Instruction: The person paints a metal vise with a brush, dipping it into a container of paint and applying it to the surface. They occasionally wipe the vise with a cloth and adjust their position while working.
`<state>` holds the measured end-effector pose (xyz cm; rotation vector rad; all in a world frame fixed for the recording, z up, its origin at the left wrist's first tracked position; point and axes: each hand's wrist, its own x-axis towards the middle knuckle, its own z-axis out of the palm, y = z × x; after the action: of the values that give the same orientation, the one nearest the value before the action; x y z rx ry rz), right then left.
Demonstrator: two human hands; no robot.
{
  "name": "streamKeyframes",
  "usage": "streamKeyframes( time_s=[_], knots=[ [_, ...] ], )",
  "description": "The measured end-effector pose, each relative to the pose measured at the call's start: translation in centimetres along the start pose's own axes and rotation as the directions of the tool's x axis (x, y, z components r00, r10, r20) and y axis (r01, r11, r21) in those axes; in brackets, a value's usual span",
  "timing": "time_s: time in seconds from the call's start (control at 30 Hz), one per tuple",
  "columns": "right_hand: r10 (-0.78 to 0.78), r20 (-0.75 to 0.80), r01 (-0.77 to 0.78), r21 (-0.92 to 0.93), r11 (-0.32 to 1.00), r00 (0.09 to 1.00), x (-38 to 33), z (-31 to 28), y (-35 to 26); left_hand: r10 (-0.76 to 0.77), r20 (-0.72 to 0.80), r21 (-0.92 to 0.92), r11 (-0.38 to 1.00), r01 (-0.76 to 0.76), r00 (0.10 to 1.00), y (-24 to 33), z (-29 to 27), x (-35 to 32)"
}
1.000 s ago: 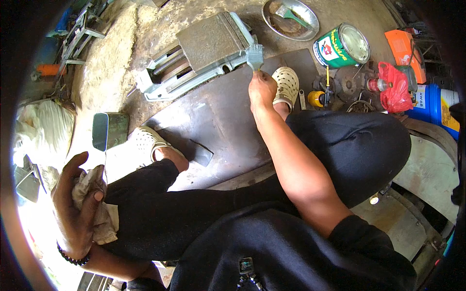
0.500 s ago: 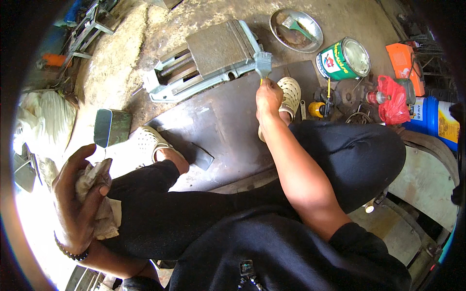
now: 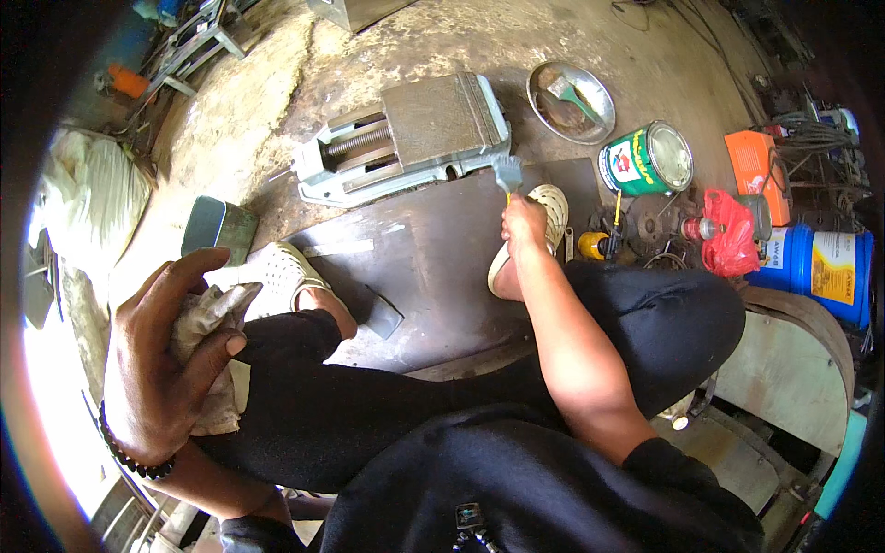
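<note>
A paintbrush [image 3: 508,173] with a yellow handle and grey-blue bristles is gripped in my right hand [image 3: 526,224]. Its bristles point away from me, just on the near side of a machine vise's right end; whether they touch it I cannot tell. The vise [image 3: 348,189] has light grey-blue painted sides, a bare screw and a brown, dull top block. At the left, over my thigh, my left hand [image 3: 157,359] is closed round a crumpled, stained rag [image 3: 218,324]. Both my feet, in pale clogs [image 3: 293,276], rest on either side of a dark metal sheet [image 3: 442,267].
Beyond the vise at right lies a round metal dish [image 3: 604,101] with another brush [image 3: 573,97] in it. A green paint can [image 3: 636,164], red plastic bag [image 3: 730,235], orange box [image 3: 756,175] and blue bucket [image 3: 811,276] line the right. A dark green container [image 3: 221,228] stands left.
The whole view has shifted, so the vise and cans sit lower in the picture. My right hand has drawn the brush slightly back from the vise's right end. The rag stays in my left hand.
</note>
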<state>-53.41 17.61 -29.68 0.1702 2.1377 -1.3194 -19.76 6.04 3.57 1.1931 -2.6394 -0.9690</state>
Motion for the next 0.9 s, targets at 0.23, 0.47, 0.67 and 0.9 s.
streamKeyframes(
  time_s=[0.23,0.47,0.67,0.9],
  knots=[
    [-0.027,0.115,0.020,0.067,0.998,0.993,0.4,1.2,0.2,-0.004,-0.026,0.010,1.000,0.004,1.000,-0.3,-0.2,-0.8],
    [-0.071,0.017,0.070,0.057,0.996,0.997,1.1,0.9,2.6,0.051,-0.048,-0.007,0.999,-0.051,0.998,-0.3,-0.3,-1.0],
    [-0.161,0.021,0.162,-0.076,0.984,0.987,3.3,2.2,4.5,0.043,-0.065,-0.022,0.999,-0.044,0.997,-0.5,-0.1,-1.4],
    [-0.175,-0.027,0.177,0.140,0.974,0.984,2.1,2.0,3.7,0.047,-0.069,0.013,0.999,-0.046,0.997,-0.8,-0.1,-1.6]
  ],
)
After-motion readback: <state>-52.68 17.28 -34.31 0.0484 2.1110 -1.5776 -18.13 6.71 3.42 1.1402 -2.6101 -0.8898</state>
